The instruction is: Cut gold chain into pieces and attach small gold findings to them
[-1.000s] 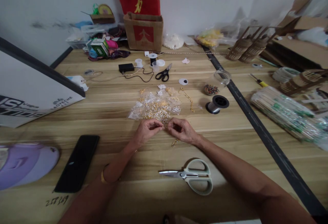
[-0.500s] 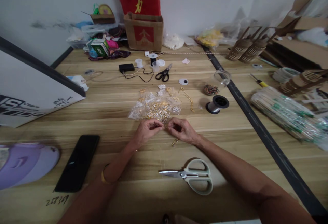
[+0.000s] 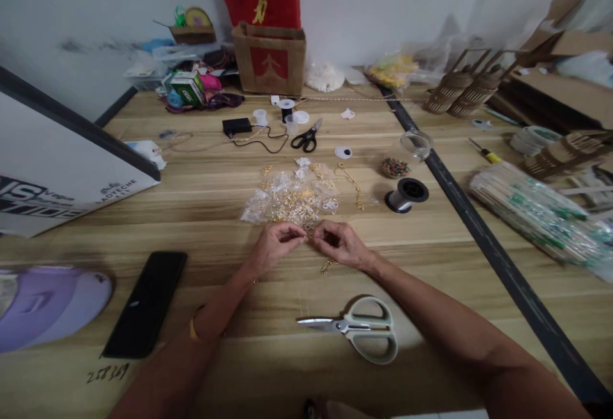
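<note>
I see the tabletop (image 3: 201, 176) running back to the wall (image 3: 364, 10), with a dark strip (image 3: 483, 234) slanting down its right side, well apart from the right hand (image 3: 345, 245). On the left, I have a band of wood between the left forearm (image 3: 211, 320) and the phone (image 3: 146, 304). Room is tighter on the near side, where the scissors (image 3: 342, 325) lie beside the right forearm (image 3: 445, 317), blades pointing left. The pile (image 3: 297, 202) of gold and silver pieces lies just beyond both hands, centred ahead of their fingertips. The left hand (image 3: 275, 246) and right hand are each curled into a pinch, tips nearly meeting; I cannot tell what, if anything, they grip. A short chain (image 3: 327, 267) lies just below the right hand.
</note>
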`<state>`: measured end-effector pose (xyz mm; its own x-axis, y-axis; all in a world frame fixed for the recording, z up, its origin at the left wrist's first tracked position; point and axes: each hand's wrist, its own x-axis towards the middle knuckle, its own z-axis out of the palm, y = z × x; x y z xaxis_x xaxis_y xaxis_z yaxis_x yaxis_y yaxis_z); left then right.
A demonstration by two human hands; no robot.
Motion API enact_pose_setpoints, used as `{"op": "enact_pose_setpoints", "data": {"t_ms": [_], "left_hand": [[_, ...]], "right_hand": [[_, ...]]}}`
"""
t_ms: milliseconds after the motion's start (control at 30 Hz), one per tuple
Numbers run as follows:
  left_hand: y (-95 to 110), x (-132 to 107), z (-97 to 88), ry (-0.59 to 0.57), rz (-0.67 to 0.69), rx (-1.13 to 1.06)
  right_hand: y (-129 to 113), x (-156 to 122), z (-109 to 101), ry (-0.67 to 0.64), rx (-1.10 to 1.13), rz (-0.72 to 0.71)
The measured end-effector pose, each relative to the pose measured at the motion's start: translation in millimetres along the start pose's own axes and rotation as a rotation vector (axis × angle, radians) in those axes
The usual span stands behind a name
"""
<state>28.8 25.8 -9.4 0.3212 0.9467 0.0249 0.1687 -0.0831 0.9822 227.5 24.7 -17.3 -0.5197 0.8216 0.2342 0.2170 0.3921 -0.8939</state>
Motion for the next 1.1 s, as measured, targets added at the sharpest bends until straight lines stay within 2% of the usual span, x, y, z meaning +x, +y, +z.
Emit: {"op": "enact_pose_setpoints", "data": {"t_ms": [1100], "left_hand": [[-0.8,0.0,-0.1,-0.012,0.006,-0.001]], "right_hand": [[-0.5,-0.4,0.1,0.004,0.001,0.012]]}}
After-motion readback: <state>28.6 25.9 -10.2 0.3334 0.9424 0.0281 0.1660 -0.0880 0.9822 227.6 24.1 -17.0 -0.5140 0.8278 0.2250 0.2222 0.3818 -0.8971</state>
